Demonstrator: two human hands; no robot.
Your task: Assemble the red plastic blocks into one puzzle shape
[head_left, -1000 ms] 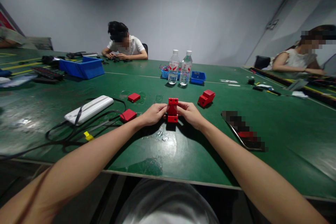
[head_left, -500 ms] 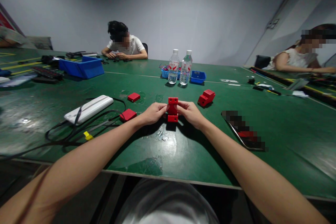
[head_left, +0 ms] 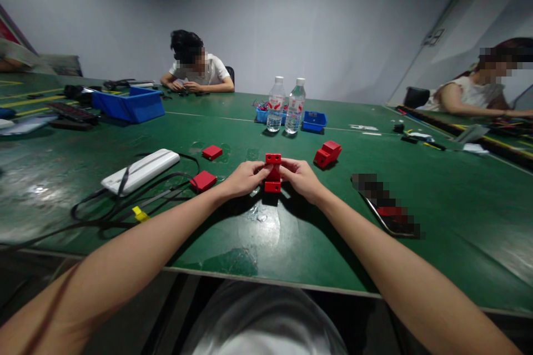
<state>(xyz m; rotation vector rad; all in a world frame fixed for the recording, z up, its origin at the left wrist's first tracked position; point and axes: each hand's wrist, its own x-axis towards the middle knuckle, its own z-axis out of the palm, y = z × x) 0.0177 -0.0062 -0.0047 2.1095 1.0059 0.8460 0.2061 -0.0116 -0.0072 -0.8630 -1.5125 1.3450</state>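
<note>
The garment is grey (whitish below), 2 forearms bare.

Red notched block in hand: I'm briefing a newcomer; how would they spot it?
On the green table, find two clear plastic bottles. Closer in, the left hand and right hand pinch the red notched block. It alone is held; the other red blocks lie loose nearby.

Partly covered by left hand: red holed rectangular block | half-hidden behind clear plastic bottles: light-blue basket | pixelated: dark oblong slab
</note>
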